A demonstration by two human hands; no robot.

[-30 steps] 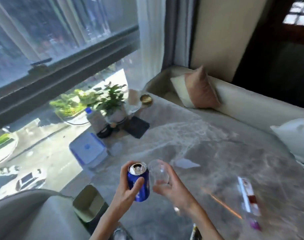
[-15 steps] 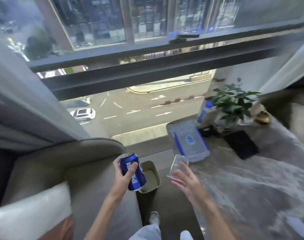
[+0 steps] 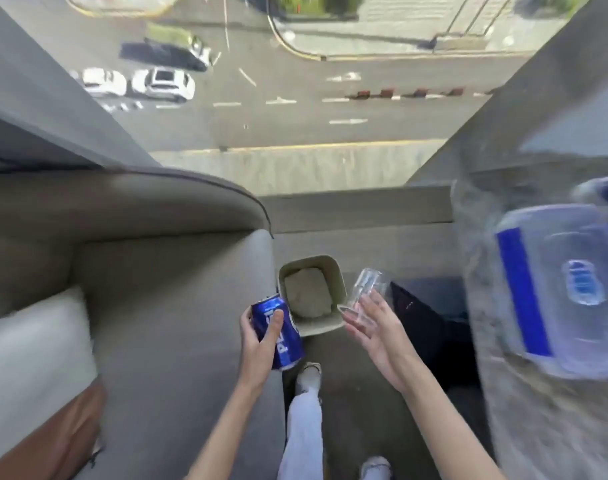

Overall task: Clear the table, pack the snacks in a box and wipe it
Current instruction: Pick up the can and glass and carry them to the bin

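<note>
My left hand [image 3: 257,344] grips a blue soda can [image 3: 278,332], tilted, just left of a beige waste bin [image 3: 335,282] on the floor. My right hand [image 3: 378,327] holds a clear plastic cup [image 3: 365,294] by its rim, just right of the bin's opening. The bin stands between a grey sofa and the marble table [image 3: 538,427]. A clear storage box with a blue-trimmed lid [image 3: 559,292] sits on the table at the right, blurred.
A grey sofa [image 3: 157,289] fills the left, with a white cushion [image 3: 36,351] and a brown cushion [image 3: 46,434] on it. My legs and shoes [image 3: 307,379] stand below the bin. A floor-to-ceiling window ahead looks down on a street.
My view has swung left and down from the table to the floor. Both hands have carried the can and the cup to either side of the bin's opening.
</note>
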